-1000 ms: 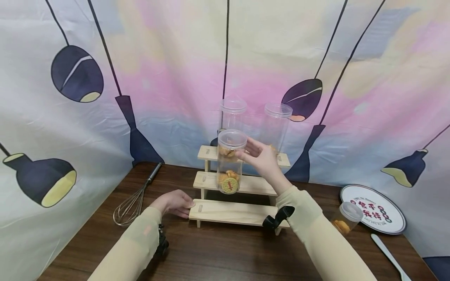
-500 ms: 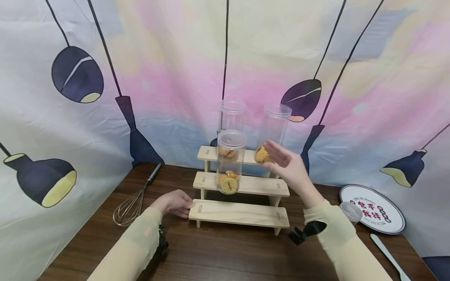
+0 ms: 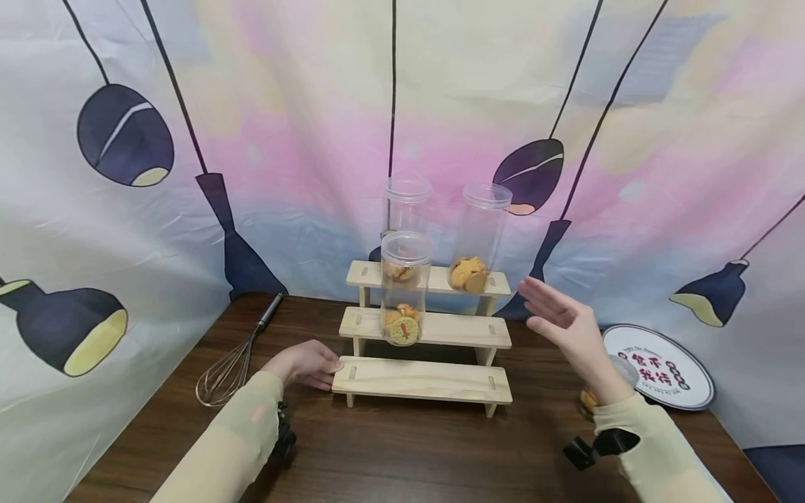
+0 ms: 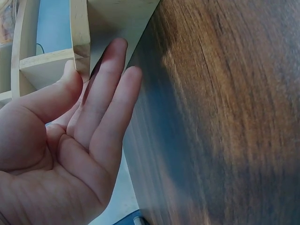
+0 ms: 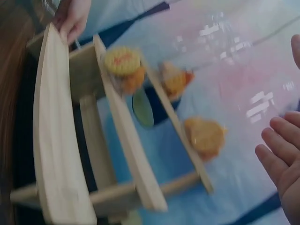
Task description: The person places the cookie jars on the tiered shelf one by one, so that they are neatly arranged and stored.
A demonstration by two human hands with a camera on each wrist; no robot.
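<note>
A three-step wooden display stand (image 3: 421, 381) stands in the middle of the table. My left hand (image 3: 308, 365) pinches the left end of its lowest step; in the left wrist view the thumb (image 4: 70, 86) lies against the board's edge, with fingers reaching under it. On the middle step, at the left, is a clear lidded jar (image 3: 404, 286) of cookies. Two similar jars occupy the top step, a left jar (image 3: 409, 199) partly hidden behind it and a right jar (image 3: 481, 237). My right hand (image 3: 569, 332) is in the air right of the stand, fingers extended, holding nothing.
A whisk (image 3: 229, 370) lies left of the stand. At the right, a white plate (image 3: 682, 363) with red lettering leans near the cloth backdrop (image 3: 302, 105). Another cookie jar (image 3: 588, 402) is mostly hidden behind my right wrist.
My right hand has let go of the jar on the middle step and drawn away to the right and down. My left hand keeps its hold on the stand.
</note>
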